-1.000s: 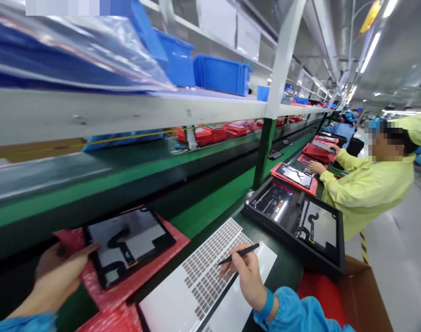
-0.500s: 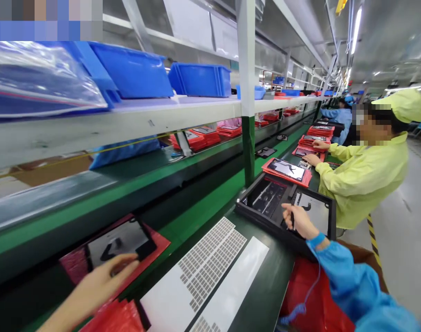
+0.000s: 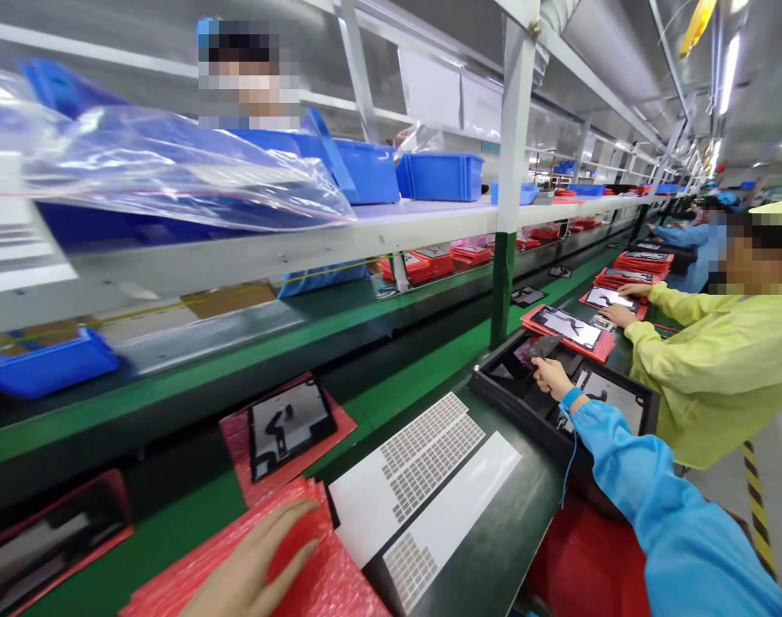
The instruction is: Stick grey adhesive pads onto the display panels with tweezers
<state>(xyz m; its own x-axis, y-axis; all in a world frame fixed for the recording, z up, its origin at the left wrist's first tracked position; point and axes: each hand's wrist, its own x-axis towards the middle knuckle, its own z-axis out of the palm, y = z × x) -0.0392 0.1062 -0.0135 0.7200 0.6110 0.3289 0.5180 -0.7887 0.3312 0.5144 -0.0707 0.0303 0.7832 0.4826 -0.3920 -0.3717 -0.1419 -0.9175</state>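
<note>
My left hand (image 3: 253, 570) lies flat with fingers stretched out on a stack of red bubble-wrap sheets (image 3: 339, 583) at the bench's near edge. My right hand (image 3: 550, 374), in a blue sleeve with a wrist strap, reaches into a black tray (image 3: 493, 386) and is closed on a dark flat panel (image 3: 545, 346) lifted at an angle. Another panel (image 3: 288, 424) lies on a red bubble sheet on the green conveyor (image 3: 391, 377). White sheets of small grey stickers (image 3: 422, 467) lie between my hands.
A co-worker in a yellow coat (image 3: 718, 368) works at the right with panels on red sheets (image 3: 570, 330). Blue bins (image 3: 438, 176) and a plastic-wrapped bundle (image 3: 159, 176) sit on the shelf above. A post (image 3: 510, 188) stands behind the tray. Another person stands behind the shelf.
My left hand left the panel on the red sheet and came down onto the red bubble-wrap stack. My right hand moved deeper into the black tray and raised a dark panel.
</note>
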